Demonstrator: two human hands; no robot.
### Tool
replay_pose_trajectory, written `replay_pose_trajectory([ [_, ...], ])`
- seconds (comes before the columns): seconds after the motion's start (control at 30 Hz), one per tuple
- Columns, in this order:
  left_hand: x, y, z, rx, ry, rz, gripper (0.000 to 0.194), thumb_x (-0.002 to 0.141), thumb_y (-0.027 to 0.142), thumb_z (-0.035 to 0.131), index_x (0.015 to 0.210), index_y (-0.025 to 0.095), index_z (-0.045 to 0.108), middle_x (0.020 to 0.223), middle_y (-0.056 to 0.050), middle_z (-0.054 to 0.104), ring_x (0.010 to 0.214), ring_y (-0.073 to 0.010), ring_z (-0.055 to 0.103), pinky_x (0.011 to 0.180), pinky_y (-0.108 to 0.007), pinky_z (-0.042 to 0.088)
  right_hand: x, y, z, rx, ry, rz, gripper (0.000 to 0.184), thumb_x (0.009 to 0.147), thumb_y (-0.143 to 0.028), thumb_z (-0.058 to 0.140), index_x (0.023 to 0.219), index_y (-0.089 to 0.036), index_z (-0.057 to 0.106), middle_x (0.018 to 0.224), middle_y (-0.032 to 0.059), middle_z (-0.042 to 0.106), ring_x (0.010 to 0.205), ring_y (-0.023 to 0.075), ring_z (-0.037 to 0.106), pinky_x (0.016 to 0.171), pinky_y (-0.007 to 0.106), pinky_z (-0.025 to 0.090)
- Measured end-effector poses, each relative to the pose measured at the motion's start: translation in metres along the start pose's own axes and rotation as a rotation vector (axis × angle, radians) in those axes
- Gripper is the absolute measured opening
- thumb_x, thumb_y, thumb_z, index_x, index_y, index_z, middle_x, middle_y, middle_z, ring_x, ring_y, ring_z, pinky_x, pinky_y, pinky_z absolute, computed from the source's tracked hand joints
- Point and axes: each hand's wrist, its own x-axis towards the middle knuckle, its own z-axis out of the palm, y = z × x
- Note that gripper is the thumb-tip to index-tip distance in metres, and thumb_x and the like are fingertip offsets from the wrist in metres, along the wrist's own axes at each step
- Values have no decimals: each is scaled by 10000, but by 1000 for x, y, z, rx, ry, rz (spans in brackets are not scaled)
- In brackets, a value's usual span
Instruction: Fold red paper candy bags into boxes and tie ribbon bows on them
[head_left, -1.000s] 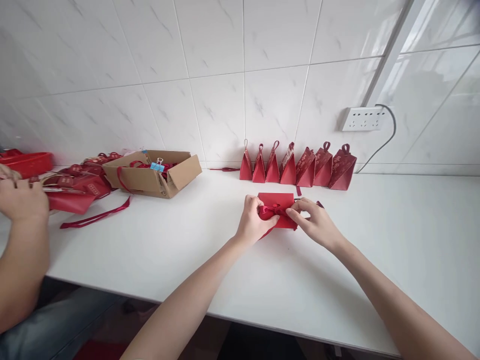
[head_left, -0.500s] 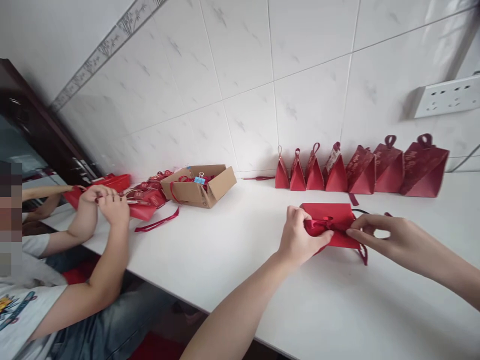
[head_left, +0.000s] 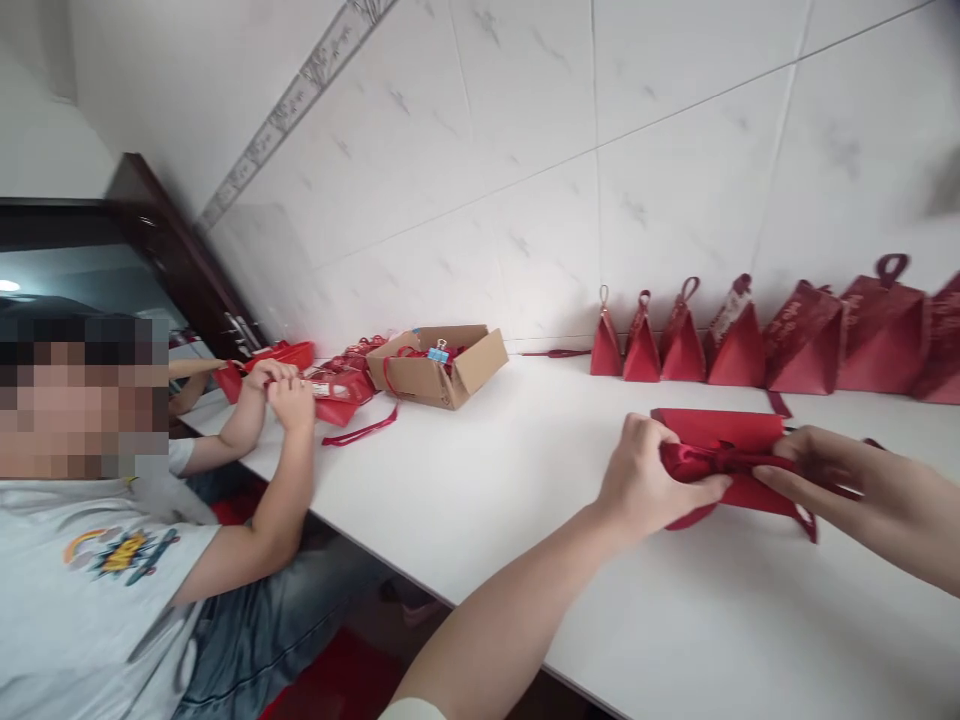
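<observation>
A red gift box [head_left: 720,425] lies on the white table in front of me. Across it runs a dark red satin ribbon bow [head_left: 691,461]. My left hand [head_left: 649,478] is closed around the box's left end, its thumb pressed along the front below the bow. With thumb and forefinger, my right hand [head_left: 847,485] pinches the bow's right side. Part of the box's right end is hidden behind that hand, and a thin cord loop hangs there.
Several red triangular boxes with loops [head_left: 682,340] stand along the tiled wall. A cardboard box [head_left: 420,380] holding red pieces and a blue binder clip is further left, beside a loose ribbon [head_left: 360,432]. A co-worker's hands [head_left: 289,390] hold red material at left.
The view has swung left, so everything sits further right and more of the co-worker shows. The bow's right side is now drawn out longer by my right hand.
</observation>
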Motion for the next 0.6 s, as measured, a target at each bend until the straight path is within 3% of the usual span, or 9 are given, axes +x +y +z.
replay_pose_trajectory([
  [0.03,1,0,-1,5,3,26,480,542,214,784,755,247,354,826,-38,443,703,-173,512,577,-346,448,0,-7,-2,11,-117,43,367,680,-618,585,617,-259,552,533,40,571,450,167,548,402,288,420],
  [0.1,3,1,-3,-11,4,67,437,580,194,748,751,238,349,801,-20,407,688,-159,484,588,-331,445,0,-22,-6,44,-228,105,340,723,-583,520,639,-254,518,538,30,556,462,171,537,416,297,420],
  [0.2,7,1,-8,-87,-41,89,337,621,223,704,712,222,379,773,-2,385,625,-127,428,573,-301,425,2,-34,-9,25,-236,99,256,756,-476,492,728,-231,559,610,18,571,500,164,524,489,314,436],
  [0.3,11,0,-11,-62,-88,119,198,781,279,556,664,200,418,750,1,394,593,-107,410,572,-272,406,3,-36,-11,2,-228,63,209,779,-389,490,728,-205,575,668,11,564,564,149,509,553,304,436],
  [0.47,14,1,-14,-8,-87,128,224,842,258,482,640,193,412,728,0,407,606,-109,414,563,-243,396,2,-36,-13,70,-254,122,234,787,-389,539,662,-195,501,626,-21,512,536,116,473,494,250,400],
  [0.6,15,2,-16,21,-80,104,236,852,264,466,638,196,396,699,6,420,590,-108,408,544,-234,386,3,-35,-15,65,-290,139,218,803,-379,527,692,-193,555,595,-27,519,501,106,457,465,236,365],
])
